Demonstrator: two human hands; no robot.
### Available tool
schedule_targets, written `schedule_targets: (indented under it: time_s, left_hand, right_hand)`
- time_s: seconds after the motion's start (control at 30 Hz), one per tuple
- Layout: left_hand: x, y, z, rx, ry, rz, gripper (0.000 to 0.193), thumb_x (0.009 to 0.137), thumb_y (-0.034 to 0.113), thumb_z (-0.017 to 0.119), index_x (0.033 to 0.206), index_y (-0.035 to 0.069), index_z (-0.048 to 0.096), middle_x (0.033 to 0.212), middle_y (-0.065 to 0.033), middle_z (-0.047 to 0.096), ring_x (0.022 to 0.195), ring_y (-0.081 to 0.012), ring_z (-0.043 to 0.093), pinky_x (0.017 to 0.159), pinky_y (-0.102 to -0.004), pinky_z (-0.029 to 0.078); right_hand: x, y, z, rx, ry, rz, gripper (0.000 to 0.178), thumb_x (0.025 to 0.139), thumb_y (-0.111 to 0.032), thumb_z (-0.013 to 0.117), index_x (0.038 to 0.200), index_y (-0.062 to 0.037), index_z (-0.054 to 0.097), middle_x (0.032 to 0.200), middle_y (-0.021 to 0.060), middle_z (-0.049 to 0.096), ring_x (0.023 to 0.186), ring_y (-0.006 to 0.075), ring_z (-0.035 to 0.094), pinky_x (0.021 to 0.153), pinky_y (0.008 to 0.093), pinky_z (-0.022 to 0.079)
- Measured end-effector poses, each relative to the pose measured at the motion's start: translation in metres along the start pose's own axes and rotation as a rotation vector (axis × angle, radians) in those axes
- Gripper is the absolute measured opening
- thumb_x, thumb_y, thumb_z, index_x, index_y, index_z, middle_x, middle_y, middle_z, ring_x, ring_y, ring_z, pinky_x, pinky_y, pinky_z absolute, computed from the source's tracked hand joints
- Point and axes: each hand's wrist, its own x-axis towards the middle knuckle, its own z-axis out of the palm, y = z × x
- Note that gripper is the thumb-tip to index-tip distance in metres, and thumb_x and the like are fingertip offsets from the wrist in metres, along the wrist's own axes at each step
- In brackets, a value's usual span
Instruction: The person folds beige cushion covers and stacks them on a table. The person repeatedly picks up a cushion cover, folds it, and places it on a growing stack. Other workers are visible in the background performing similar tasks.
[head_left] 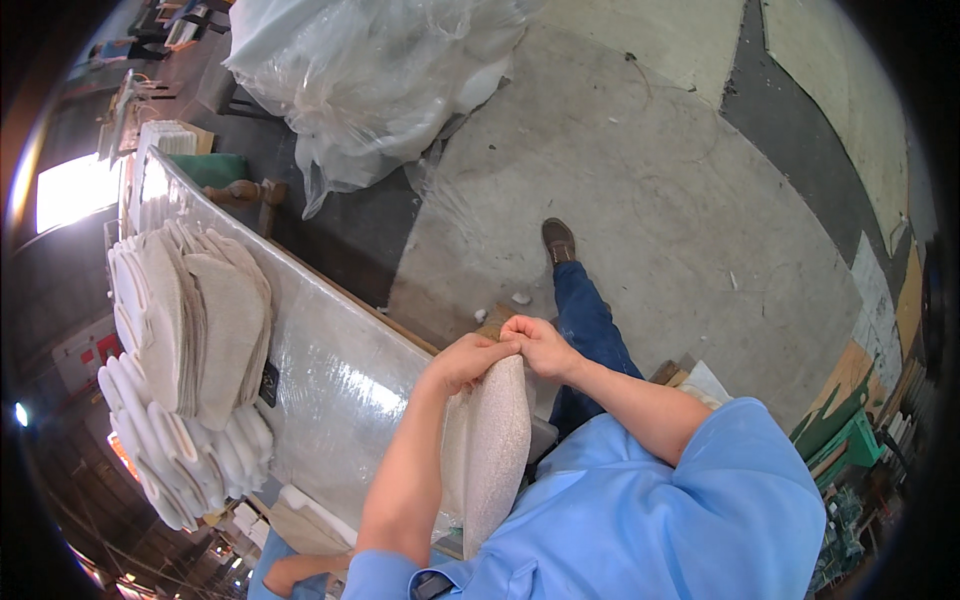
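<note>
A long beige piece of textured fabric (pixel 500 440), rounded and folded along its length, hangs between my body and the table edge. My left hand (pixel 470 361) pinches its far end from the left side. Thumb to thumb with it, my right hand (pixel 537 346) grips the same end from the right. The fingertips of both hands nearly meet there, and they hide the very tip of the fabric. The lower end of the piece runs down against my blue shirt.
A plastic-covered table (pixel 330 370) lies to my left. On it stand a stack of beige fabric pieces (pixel 215 320) and folded white padding (pixel 180 440). A large plastic-wrapped bundle (pixel 380 80) is ahead. Another person's arm (pixel 300 568) shows at lower left. A green crate (pixel 850 445) is at right.
</note>
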Motion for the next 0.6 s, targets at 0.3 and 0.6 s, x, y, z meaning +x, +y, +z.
schedule_targets:
  time_s: [0.3,0.6]
  left_hand:
    - [0.01,-0.005,0.013,-0.265,-0.039,0.026,0.028,0.099,0.034,0.073,0.087,0.008,0.077,0.072,0.0027,0.065,0.06,-0.0098,0.055,0.053,-0.0289,0.04]
    - [0.009,0.011,0.049,-0.202,0.105,0.302,0.034,0.097,0.026,0.071,0.102,-0.007,0.079,0.086,-0.0096,0.075,0.075,-0.0157,0.065,0.067,-0.0358,0.052]
  right_hand:
    - [-0.05,0.002,0.02,0.37,0.493,0.384,0.034,0.112,-0.041,0.049,0.112,-0.0112,0.063,0.1,0.0024,0.062,0.089,0.0134,0.058,0.079,0.0334,0.048]
    - [-0.053,0.001,0.031,0.406,0.526,0.252,0.049,0.116,-0.048,0.038,0.116,-0.0066,0.063,0.103,0.0081,0.067,0.094,0.0192,0.066,0.085,0.0374,0.054]
